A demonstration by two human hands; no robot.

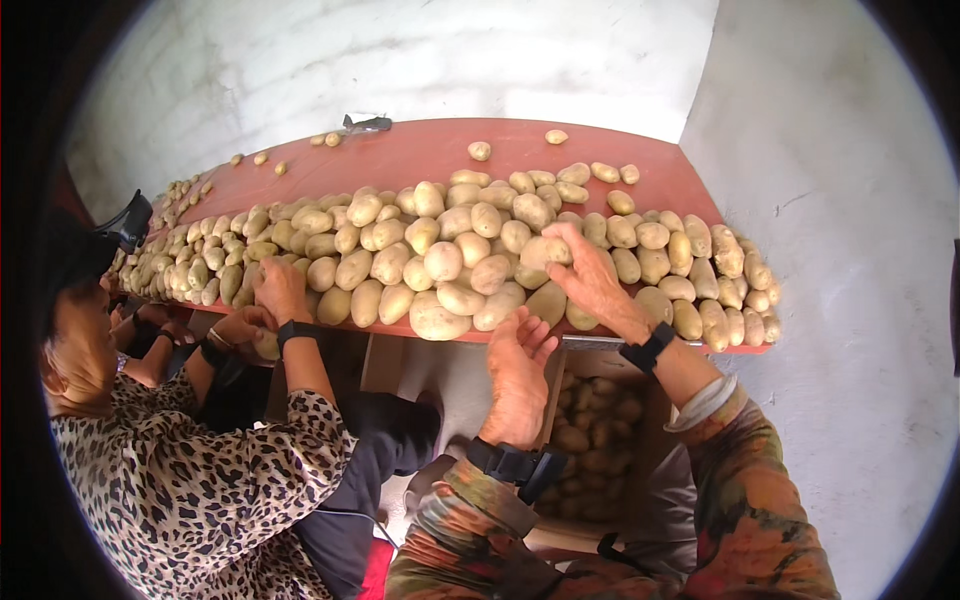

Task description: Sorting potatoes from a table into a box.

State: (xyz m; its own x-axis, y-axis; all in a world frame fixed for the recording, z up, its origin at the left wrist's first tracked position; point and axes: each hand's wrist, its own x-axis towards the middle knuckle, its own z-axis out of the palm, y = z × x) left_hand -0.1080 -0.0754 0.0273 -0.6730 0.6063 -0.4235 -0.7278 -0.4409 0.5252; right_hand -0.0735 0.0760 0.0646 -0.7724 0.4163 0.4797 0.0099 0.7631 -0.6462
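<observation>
My right hand (594,281) is curled around a potato (545,253), thumb below and fingers above, at the front of a long potato heap (390,240). Just in front of the table's near edge is my left hand (519,375), its palm turned up and its fingers loosely bent; I see nothing in it. A large potato (439,318) lies at the edge to the left of that hand. The heap rests on a red tabletop (420,154).
Below the table edge, a box (553,401) holds many potatoes. Close on my left, a co-worker in a leopard-print top (202,480) reaches into the heap; another person's hands show farther left. Walls bound the table behind and at right (840,247).
</observation>
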